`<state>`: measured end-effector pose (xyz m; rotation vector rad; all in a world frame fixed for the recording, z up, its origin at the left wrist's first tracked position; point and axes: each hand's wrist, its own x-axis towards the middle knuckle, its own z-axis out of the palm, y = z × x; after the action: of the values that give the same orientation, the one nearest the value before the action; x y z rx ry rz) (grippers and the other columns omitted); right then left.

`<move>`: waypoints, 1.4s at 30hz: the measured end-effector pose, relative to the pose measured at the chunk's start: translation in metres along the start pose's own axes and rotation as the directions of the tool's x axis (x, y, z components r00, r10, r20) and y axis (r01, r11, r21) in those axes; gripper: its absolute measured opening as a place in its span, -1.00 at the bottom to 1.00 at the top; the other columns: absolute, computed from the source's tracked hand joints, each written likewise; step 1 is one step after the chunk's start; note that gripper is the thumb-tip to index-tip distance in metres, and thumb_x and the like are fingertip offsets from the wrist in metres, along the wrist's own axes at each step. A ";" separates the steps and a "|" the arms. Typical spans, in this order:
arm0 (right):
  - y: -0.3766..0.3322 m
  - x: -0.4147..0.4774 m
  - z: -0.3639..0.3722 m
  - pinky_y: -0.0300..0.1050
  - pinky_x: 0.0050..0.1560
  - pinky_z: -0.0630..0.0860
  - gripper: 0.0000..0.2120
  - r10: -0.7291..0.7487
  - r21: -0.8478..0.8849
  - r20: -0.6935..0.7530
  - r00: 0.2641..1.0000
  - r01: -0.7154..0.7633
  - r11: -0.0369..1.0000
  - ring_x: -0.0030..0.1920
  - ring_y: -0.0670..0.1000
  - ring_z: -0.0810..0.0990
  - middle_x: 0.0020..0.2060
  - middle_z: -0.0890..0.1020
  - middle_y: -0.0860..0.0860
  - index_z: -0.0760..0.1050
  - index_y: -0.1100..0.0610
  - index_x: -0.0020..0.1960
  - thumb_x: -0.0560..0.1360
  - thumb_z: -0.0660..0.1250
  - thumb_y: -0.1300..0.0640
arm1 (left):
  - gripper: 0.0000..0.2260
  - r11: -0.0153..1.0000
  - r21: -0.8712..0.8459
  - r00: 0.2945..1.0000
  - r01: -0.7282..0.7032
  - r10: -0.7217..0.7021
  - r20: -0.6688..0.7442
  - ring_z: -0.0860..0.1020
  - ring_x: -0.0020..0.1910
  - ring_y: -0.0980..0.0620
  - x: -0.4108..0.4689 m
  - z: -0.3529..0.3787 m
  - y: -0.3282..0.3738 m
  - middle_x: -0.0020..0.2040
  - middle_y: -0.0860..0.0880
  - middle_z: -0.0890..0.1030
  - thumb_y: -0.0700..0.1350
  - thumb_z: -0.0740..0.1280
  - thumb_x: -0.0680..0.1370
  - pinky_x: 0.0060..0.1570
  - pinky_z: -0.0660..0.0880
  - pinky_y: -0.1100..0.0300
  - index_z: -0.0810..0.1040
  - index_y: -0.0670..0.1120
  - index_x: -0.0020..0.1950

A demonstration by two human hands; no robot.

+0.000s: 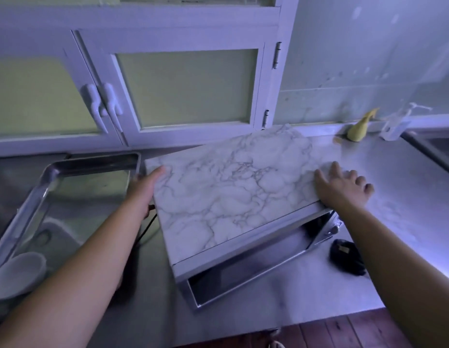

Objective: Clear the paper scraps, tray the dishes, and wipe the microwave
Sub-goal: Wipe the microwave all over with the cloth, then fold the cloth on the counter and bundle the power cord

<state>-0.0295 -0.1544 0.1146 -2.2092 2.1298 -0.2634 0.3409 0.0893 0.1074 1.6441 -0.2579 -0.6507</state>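
Marble-patterned white and grey film covers the top of the boxy microwave (233,192), which sits askew on the steel counter (399,197), its dark glass door and silver frame facing near and slightly right. Both bare arms reach forward to it. The left hand (145,189) presses against the microwave's left side, thumb lying over the top edge; its other fingers are hidden behind the side wall, so I cannot tell how they are set. The right hand (343,187) lies palm down at the top's right edge, fingers spread and draping over onto the right side, holding nothing else.

Left of the microwave, a rectangular shiny metal tray (67,172) rests on the counter, with a round white bowl (17,275) at its near end, partly cut off by the left forearm. A thin black cord (145,229) runs down beside the left wrist. Near the microwave's right front corner lies a small black crumpled object (346,257), too blurred to identify. Far right, by the wall, stand a yellow curved object (361,126) and a clear pump bottle (396,124). White-framed cabinet doors with pale green panels (185,89) fill the far wall. A sink edge is cut off at the right border.
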 end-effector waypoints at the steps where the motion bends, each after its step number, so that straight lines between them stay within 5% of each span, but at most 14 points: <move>1: 0.003 -0.005 -0.002 0.17 0.44 0.09 -0.38 -0.013 0.023 -0.001 1.000 0.013 1.000 0.42 0.24 0.27 0.36 0.37 0.22 0.25 -0.10 0.43 0.50 -0.11 -0.37 | -0.48 0.998 0.030 0.994 -0.050 0.053 -0.097 0.63 0.06 -0.07 -0.012 0.001 0.000 0.23 -0.12 0.63 0.07 0.54 0.41 0.00 0.57 0.15 0.54 -0.13 0.27; 5: 0.005 -0.036 -0.001 0.22 0.47 0.00 -0.53 -0.197 0.213 -0.129 0.972 0.221 0.952 0.50 0.14 0.21 0.41 0.44 0.03 0.45 -0.10 0.31 0.52 0.04 -0.25 | -0.18 0.984 0.010 0.983 -0.176 0.177 -0.047 0.48 0.38 -0.02 -0.090 -0.004 -0.025 0.45 -0.02 0.47 0.22 0.46 0.33 0.38 0.41 -0.11 0.29 0.03 0.53; 7: -0.001 -0.066 0.003 0.23 0.46 0.04 -0.58 -0.369 0.355 -0.279 0.886 0.452 0.818 0.49 0.10 0.31 0.33 0.56 -0.03 0.60 -0.04 0.18 0.52 0.13 -0.21 | -0.23 0.976 0.006 0.975 -0.220 0.219 0.033 0.43 0.43 0.07 -0.130 -0.003 -0.047 0.48 0.07 0.43 0.23 0.43 0.38 0.43 0.35 -0.09 0.26 0.10 0.54; 10: -0.012 -0.101 0.017 0.24 0.38 0.24 -0.62 -0.502 0.325 -0.480 0.719 0.677 0.660 0.32 0.08 0.53 0.19 0.67 -0.01 0.69 0.06 0.10 0.55 0.20 -0.13 | -0.33 0.963 -0.057 0.964 -0.262 0.263 0.022 0.35 0.44 0.28 -0.165 0.008 -0.060 0.49 0.23 0.37 0.13 0.38 0.46 0.46 0.29 0.08 0.25 0.16 0.55; 12: -0.016 -0.106 0.022 0.20 0.31 0.31 -0.65 -0.476 0.295 -0.567 0.673 0.705 0.645 0.24 0.06 0.59 0.14 0.69 -0.01 0.70 0.07 0.09 0.55 0.22 -0.07 | -0.36 0.965 -0.100 0.970 -0.244 0.244 -0.007 0.33 0.42 0.35 -0.170 0.013 -0.058 0.49 0.25 0.37 0.06 0.35 0.46 0.45 0.26 0.14 0.29 0.13 0.55; 18: -0.017 -0.096 0.038 0.26 0.19 0.38 -0.67 -0.419 0.292 -0.695 0.584 0.762 0.578 0.18 0.05 0.64 0.12 0.69 -0.03 0.71 0.09 0.06 0.53 0.19 0.05 | -0.42 0.918 0.139 0.910 -0.372 0.390 -0.139 0.25 0.41 0.46 -0.174 0.023 -0.064 0.38 0.51 0.32 -0.02 0.40 0.53 0.32 0.19 0.57 0.30 0.18 0.52; 21: -0.027 -0.090 0.041 0.28 0.13 0.41 -0.67 -0.409 0.254 -0.731 0.545 0.775 0.579 0.14 0.05 0.66 0.09 0.71 -0.03 0.72 0.09 0.04 0.52 0.20 0.04 | -0.44 0.920 0.147 0.913 -0.363 0.382 -0.142 0.33 0.41 0.38 -0.149 0.018 -0.060 0.41 0.38 0.41 0.06 0.36 0.47 0.39 0.28 0.36 0.36 0.20 0.47; 26: -0.070 -0.073 0.041 0.29 0.12 0.46 -0.67 -0.363 0.208 -0.752 0.550 0.721 0.661 0.04 0.05 0.69 0.02 0.73 -0.04 0.73 0.08 -0.01 0.42 0.23 0.04 | -0.57 0.923 0.176 0.925 -0.342 0.364 -0.110 0.45 0.38 0.20 -0.079 0.017 -0.033 0.38 0.16 0.51 -0.08 0.41 0.54 0.42 0.38 0.06 0.49 0.10 0.41; 31: -0.108 -0.031 0.045 0.18 0.17 0.43 -0.67 -0.325 0.242 -0.717 0.617 0.658 0.713 0.02 0.04 0.68 0.00 0.74 -0.07 0.73 0.05 -0.02 0.39 0.24 0.04 | -0.68 0.906 0.223 0.919 -0.360 0.386 -0.084 0.46 0.33 0.23 -0.022 0.036 -0.012 0.26 0.24 0.55 -0.09 0.39 0.55 0.28 0.35 0.35 0.58 0.06 0.31; 36: -0.139 0.001 0.049 0.16 0.19 0.38 -0.70 -0.331 0.264 -0.638 0.695 0.602 0.754 0.05 0.04 0.65 0.01 0.73 -0.08 0.71 0.03 -0.01 0.39 0.25 0.07 | -0.68 0.909 0.223 0.922 -0.353 0.378 -0.083 0.46 0.35 0.20 0.023 0.051 0.004 0.32 0.17 0.55 -0.08 0.38 0.55 0.41 0.37 0.17 0.60 0.04 0.30; 40: -0.152 0.007 0.054 0.17 0.20 0.34 -0.71 -0.334 0.253 -0.613 0.716 0.579 0.775 0.08 0.05 0.63 0.02 0.72 -0.08 0.69 0.04 0.02 0.39 0.28 0.08 | -0.68 0.903 0.238 0.923 -0.358 0.380 -0.053 0.51 0.21 0.34 0.048 0.047 0.010 0.30 0.14 0.57 -0.07 0.38 0.53 0.15 0.40 0.50 0.61 0.06 0.29; 42: -0.155 0.006 0.056 0.17 0.20 0.36 -0.71 -0.336 0.243 -0.624 0.706 0.583 0.775 0.08 0.05 0.62 0.02 0.72 -0.08 0.69 0.04 0.03 0.39 0.28 0.08 | -0.69 0.904 0.241 0.926 -0.353 0.375 -0.050 0.51 0.26 0.27 0.054 0.046 0.010 0.29 0.15 0.58 -0.06 0.39 0.52 0.20 0.40 0.45 0.62 0.07 0.27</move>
<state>0.1323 -0.1581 0.0855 -2.5391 1.3744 -1.4121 0.3613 0.0209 0.1000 1.7777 -0.5741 -0.2624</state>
